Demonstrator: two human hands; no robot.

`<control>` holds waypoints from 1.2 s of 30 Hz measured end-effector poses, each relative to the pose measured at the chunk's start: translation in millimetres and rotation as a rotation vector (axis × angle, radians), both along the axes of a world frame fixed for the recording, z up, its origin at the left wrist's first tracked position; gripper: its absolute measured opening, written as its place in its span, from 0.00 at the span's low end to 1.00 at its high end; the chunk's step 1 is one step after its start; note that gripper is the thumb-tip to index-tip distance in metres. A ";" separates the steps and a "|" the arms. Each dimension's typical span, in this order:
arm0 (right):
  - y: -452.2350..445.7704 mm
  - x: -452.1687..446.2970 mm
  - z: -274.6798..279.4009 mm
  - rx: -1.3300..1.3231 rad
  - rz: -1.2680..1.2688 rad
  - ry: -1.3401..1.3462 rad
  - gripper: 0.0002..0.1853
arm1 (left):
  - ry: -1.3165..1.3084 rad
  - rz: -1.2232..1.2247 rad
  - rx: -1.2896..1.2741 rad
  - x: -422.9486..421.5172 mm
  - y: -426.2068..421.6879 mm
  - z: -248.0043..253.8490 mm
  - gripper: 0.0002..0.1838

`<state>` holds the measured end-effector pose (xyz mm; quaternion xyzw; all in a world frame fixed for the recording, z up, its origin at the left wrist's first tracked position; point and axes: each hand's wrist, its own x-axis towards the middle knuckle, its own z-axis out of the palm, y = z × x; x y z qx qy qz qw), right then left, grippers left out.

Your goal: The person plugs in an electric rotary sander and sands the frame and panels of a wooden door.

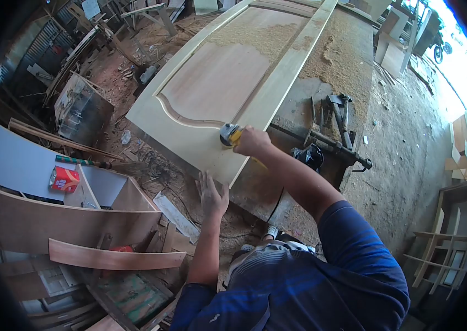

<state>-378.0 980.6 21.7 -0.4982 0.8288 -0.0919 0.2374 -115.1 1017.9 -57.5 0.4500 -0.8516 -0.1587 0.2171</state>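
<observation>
A wooden panel door lies flat on a workbench, with a curved moulding around its inset panel. My right hand is wrapped around a yellow angle grinder. The grinder's round metal head is at the door's near rail, close to the lower corner of the inset panel. At the door's near edge rests my left hand, fingers spread and holding nothing. Sawdust is scattered over the far part of the panel.
A metal clamp and a black plastic bag are on the bench right of the door. At left stands a curved cabinet bearing a red tin. A wooden frame stands at far right. Wood scraps litter the floor.
</observation>
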 end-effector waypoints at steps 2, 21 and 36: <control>-4.2 -28.7 9.3 -0.006 -0.031 0.021 0.38 | -0.016 -0.038 0.005 -23.9 -19.2 -9.6 0.44; -119.8 -352.9 6.9 -0.014 -0.353 0.061 0.33 | -0.184 -0.027 0.010 -147.2 -73.5 -10.6 0.53; -107.6 -303.9 8.0 0.046 -0.278 -0.008 0.35 | -0.126 -0.033 0.020 -139.4 -71.7 -14.8 0.53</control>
